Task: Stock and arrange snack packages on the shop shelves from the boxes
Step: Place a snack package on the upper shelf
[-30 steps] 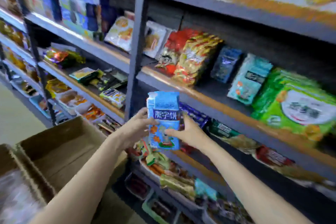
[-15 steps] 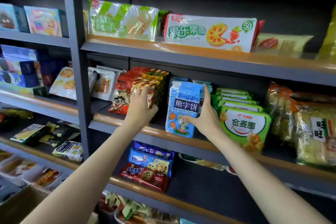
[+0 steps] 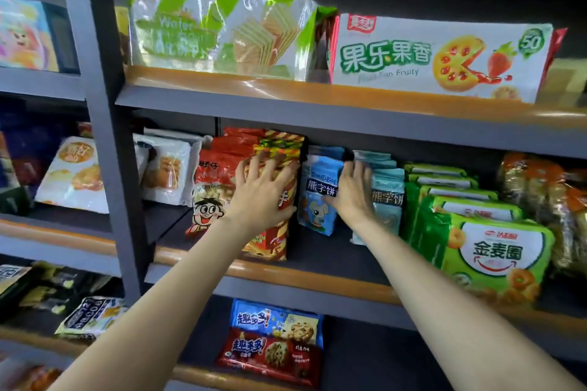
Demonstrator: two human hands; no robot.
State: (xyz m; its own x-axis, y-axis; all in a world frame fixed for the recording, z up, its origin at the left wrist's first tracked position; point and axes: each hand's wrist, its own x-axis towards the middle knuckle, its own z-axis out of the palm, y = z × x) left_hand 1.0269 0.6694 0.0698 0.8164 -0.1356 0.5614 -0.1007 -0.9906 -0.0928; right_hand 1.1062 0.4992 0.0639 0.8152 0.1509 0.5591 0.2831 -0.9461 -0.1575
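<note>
Blue snack pack (image 3: 318, 200) upright on mid shelf (image 3: 317, 278); R hand (image 3: 351, 192) grips it, fingers over top. L hand (image 3: 262, 190) fingers spread, pressing red-yellow packs (image 3: 279, 149).

One head-worn camera gives the only view, looking forward, roughly level, at a bank of shop shelves (image 3: 317, 108) from close range, near enough that both forearms reach in from the bottom edge. The middle shelf (image 3: 317, 276) sits at about eye height (its packets face the lens squarely). The wide lens bows the grey upright post (image 3: 104, 136) at the left and stretches the frame's corners. No second view overlaps.
</note>
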